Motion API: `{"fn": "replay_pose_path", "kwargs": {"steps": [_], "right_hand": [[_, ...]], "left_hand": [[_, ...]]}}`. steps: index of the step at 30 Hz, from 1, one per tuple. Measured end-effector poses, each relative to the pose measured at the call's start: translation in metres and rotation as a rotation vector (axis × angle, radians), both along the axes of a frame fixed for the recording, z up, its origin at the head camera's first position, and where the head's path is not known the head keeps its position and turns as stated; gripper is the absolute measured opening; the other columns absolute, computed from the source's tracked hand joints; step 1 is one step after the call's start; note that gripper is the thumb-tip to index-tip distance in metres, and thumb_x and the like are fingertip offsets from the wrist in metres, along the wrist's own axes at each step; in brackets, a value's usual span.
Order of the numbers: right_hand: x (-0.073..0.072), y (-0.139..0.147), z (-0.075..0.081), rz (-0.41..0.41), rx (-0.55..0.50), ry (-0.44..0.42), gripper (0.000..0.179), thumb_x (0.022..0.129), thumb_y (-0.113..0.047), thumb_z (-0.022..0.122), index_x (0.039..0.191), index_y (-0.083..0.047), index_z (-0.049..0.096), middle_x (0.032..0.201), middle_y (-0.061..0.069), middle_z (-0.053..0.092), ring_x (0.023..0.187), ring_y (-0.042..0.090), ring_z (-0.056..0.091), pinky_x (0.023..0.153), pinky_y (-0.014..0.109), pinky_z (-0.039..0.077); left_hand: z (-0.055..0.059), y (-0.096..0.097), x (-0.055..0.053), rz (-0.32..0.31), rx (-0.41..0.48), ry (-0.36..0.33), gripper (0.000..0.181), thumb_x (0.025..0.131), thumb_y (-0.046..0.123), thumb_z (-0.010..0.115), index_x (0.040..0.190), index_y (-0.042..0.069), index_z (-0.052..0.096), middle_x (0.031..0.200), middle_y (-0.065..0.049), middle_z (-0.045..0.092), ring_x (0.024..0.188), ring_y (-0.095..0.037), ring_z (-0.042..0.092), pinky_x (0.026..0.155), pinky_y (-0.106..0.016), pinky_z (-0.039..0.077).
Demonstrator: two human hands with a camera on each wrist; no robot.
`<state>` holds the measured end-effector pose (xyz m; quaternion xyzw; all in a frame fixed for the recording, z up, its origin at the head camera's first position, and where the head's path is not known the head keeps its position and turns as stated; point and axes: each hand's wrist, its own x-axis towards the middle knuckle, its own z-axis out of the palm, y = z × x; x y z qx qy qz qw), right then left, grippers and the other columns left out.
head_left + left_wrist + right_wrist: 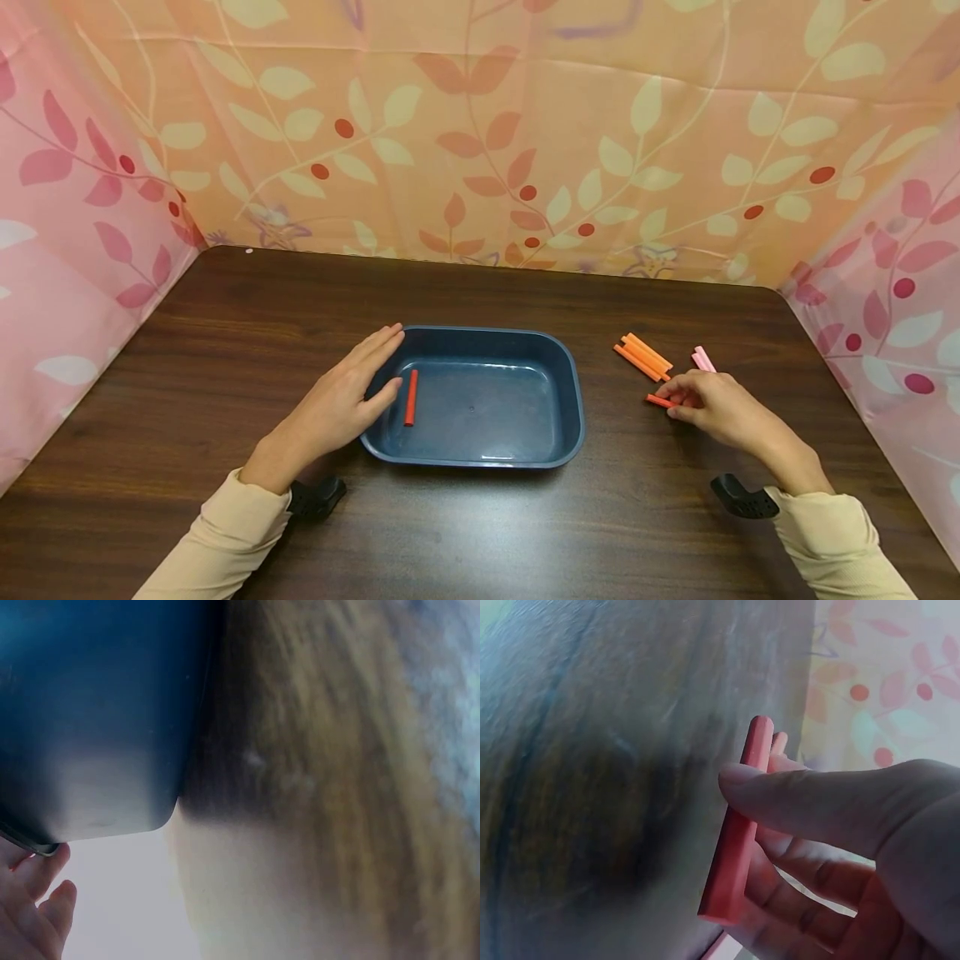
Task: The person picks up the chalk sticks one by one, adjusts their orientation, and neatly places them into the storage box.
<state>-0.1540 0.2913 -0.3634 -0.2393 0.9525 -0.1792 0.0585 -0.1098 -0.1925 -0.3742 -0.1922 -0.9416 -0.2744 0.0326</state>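
Note:
Between thumb and fingers, my right hand (716, 406) pinches a red stick (659, 401). In the right wrist view that stick (735, 840) has flat, faceted sides, and the thumb lies across it. Just beyond the hand lie several orange sticks (647, 354) side by side and some pink sticks (702, 359), partly hidden by the hand. My left hand (341, 396) rests at the left rim of a dark blue plastic tub (577, 400), its fingers extended and thumb apart. Inside the tub, near its left wall, lies another red stick (411, 398).
The brown wooden table (480, 533) carries all of this. Floral curtains hang behind it (480, 167) and along both sides. A black wrist camera (744, 497) sits at the right wrist, another (317, 498) at the left.

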Motion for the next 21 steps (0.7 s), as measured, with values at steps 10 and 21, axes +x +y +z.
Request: {"fn": "replay_pose_path", "kwargs": {"steps": [10, 21], "right_hand": [[0.004, -0.011, 0.011, -0.023, -0.068, 0.042, 0.017, 0.082, -0.005, 0.078, 0.098, -0.004, 0.072, 0.077, -0.005, 0.070, 0.067, -0.004, 0.057, 0.059, 0.021, 0.048], [0.007, -0.032, 0.028, -0.070, -0.173, 0.041, 0.026, 0.082, -0.008, 0.079, 0.107, -0.005, 0.073, 0.083, 0.004, 0.076, 0.067, 0.001, 0.066, 0.110, 0.065, 0.030]], "left_hand": [[-0.001, 0.000, 0.000, 0.002, 0.000, 0.001, 0.066, 0.098, 0.022, 0.061, 0.156, 0.008, 0.031, 0.164, -0.009, 0.027, 0.151, -0.032, 0.026, 0.118, -0.058, 0.029], [-0.001, -0.001, 0.000, -0.003, 0.002, 0.001, 0.066, 0.098, 0.022, 0.060, 0.156, 0.009, 0.031, 0.164, -0.008, 0.026, 0.152, -0.032, 0.025, 0.119, -0.058, 0.027]]}}
